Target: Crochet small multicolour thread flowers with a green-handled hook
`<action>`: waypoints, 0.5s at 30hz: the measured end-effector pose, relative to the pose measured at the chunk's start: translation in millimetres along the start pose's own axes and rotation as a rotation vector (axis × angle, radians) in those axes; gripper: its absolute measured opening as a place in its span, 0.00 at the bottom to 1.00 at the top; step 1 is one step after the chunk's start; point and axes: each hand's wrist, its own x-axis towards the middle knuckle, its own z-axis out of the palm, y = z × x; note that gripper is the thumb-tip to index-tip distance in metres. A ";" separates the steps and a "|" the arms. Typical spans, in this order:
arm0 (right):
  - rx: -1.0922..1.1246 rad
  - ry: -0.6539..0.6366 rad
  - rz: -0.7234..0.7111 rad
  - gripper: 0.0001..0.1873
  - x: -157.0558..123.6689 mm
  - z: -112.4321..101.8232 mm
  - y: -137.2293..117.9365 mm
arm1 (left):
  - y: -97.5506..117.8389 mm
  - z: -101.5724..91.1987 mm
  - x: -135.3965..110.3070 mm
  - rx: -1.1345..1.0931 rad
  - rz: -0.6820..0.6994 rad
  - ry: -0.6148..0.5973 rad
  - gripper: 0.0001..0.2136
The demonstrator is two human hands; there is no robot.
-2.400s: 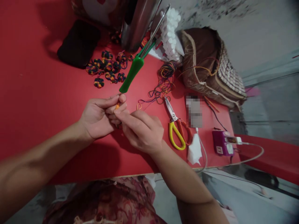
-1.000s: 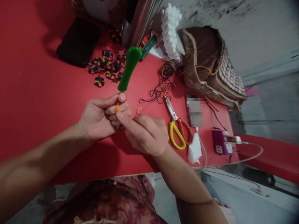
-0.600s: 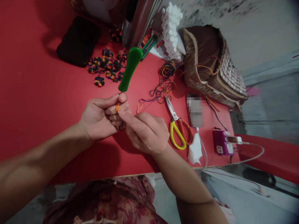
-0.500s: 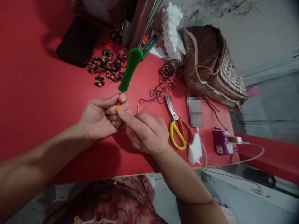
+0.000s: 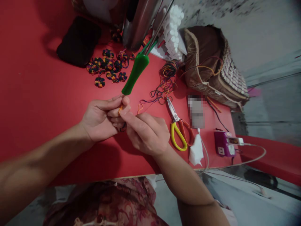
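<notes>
Leaning further right than before, green handle [image 5: 136, 73] tops the left hand [image 5: 98, 117].

No writing, brand or number can be read anywhere. The flat grey rectangle [image 5: 196, 111] lying on the red tabletop [image 5: 47, 94] is blurred over. The small purple plastic box [image 5: 223, 143] bears marks too small to tell.

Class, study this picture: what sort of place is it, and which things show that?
Most likely a home craft table for crochet: small crocheted flowers lie on the red table, a tangle of coloured thread sits beside scissors, and a green-handled hook rises where the left hand and right hand meet.
</notes>
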 end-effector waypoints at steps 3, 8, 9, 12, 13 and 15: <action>0.057 0.043 -0.044 0.16 7.7 -1.7 -0.9 | -0.3 0.5 0.3 0.008 0.010 -0.017 0.19; 0.028 0.073 -0.069 0.16 13.6 -1.0 -0.4 | -2.1 7.0 0.3 0.004 0.036 0.015 0.24; 0.020 0.078 -0.072 0.16 13.8 -0.7 -0.2 | -2.4 8.5 0.0 0.004 0.037 0.029 0.25; 0.016 0.104 -0.082 0.14 13.6 0.0 -1.2 | -2.7 10.9 -0.8 0.007 0.036 0.039 0.27; 0.019 0.107 -0.078 0.13 13.5 0.4 -2.0 | -2.6 10.6 -0.6 0.007 0.039 0.029 0.27; 0.068 0.092 -0.017 0.12 13.3 1.5 -3.2 | -2.7 7.9 0.5 0.018 0.032 -0.005 0.27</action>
